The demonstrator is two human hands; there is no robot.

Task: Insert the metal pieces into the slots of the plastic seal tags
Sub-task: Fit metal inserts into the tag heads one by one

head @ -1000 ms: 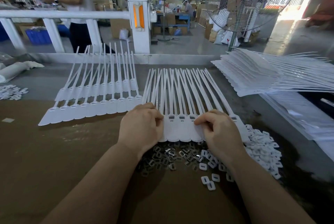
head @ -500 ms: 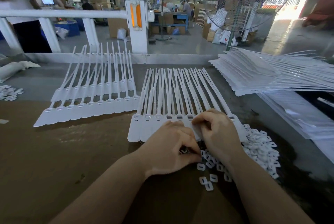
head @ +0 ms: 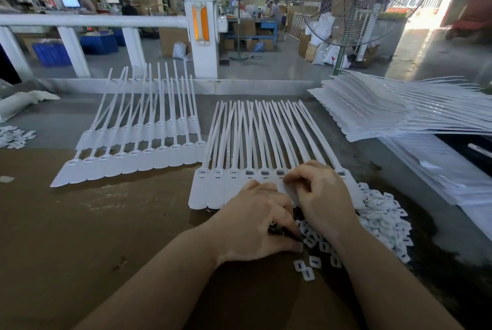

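2 bare hands work at the near edge of a row of white plastic seal tags [head: 221, 188] lying flat on a brown table [head: 80, 223]. The left hand [head: 255, 226] has its fingers curled down into a dark pile of small metal pieces [head: 279, 230] just near of the tags, pinching at them; whether a piece is actually held cannot be told. The right hand [head: 323, 196] rests on the tag heads, fingers curled and pinching one tag's head, hiding several slots. To the right of the hands lies a heap of small white plastic caps [head: 386, 218], a few scattered nearer. Left of the row, 2 more rows of finished tags [head: 138, 159] lie side by side. Far right sits a stack of tags [head: 386, 111]. A white railing post [head: 203, 31] stands beyond the table.
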